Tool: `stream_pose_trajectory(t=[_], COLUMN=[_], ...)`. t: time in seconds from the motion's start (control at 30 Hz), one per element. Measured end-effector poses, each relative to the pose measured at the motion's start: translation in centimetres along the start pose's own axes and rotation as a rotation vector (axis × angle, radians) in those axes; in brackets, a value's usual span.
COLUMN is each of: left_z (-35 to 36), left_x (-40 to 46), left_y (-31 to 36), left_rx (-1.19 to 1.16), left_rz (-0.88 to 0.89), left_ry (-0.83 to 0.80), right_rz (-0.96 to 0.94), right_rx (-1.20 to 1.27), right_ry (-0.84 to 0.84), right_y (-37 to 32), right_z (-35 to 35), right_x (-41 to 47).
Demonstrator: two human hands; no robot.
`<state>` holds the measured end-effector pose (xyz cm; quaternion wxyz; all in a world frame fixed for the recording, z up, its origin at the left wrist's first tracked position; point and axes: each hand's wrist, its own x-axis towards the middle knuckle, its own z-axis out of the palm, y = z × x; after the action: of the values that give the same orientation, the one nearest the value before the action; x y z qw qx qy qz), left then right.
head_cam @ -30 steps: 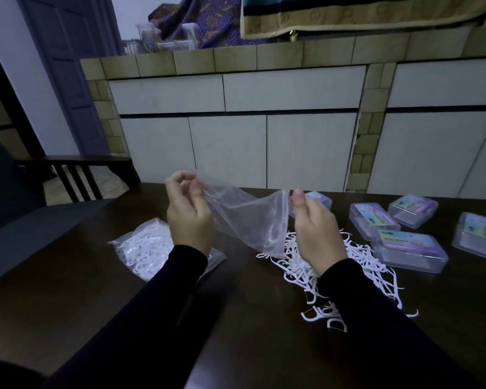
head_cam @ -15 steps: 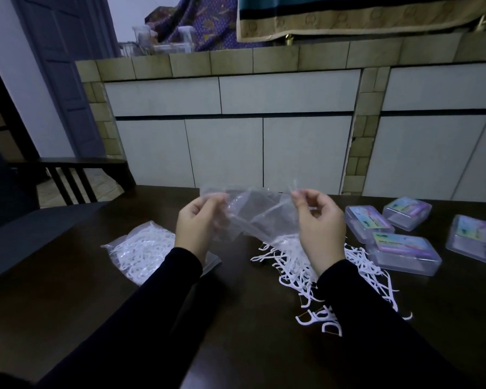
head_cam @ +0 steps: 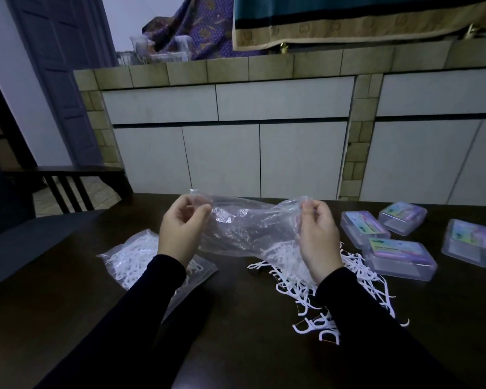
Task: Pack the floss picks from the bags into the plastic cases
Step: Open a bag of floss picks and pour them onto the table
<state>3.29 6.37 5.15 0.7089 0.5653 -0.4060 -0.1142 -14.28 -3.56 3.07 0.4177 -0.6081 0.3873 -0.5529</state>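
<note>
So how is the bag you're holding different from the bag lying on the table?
The held bag looks empty, while the bag on the table is full of white floss picks. The held bag is stretched out in the air between the left hand and the right hand; the bag on the table lies flat, untouched. Both are clear plastic.

Case labels (head_cam: 399, 246) too blurred to read

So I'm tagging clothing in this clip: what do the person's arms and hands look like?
Both arms wear long, plain black sleeves that end at the wrists. The left hand and right hand are bare: no gloves, rings, watch or bracelets visible.
</note>
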Motion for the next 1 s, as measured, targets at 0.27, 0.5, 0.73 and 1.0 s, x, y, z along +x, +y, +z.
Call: stream_pose_trajectory(t=[0.27,0.5,0.73,1.0], left_z=[-0.1,0.0,-0.6,-1.4], left_x=[0.2,0.8,0.3,0.4], left_y=[-0.2,-1.2,-2.0,-0.9], left_rx=[0.001,0.109,0.155,0.565], left_rz=[-0.028,-0.119,-0.123,0.056], left_ry=[0.15,0.242,0.03,0.106], right_rz=[-0.052,0.005,0.052,-0.024], right_rx=[0.025,-0.047,-0.087,-0.206], right_ry=[0.039,-0.009,0.023,0.005], right_y=[0.1,-0.5,0.1,0.4], right_z=[0.4,0.3,-0.2,-0.3], right_x=[-0.3,-0.6,-0.2,-0.6])
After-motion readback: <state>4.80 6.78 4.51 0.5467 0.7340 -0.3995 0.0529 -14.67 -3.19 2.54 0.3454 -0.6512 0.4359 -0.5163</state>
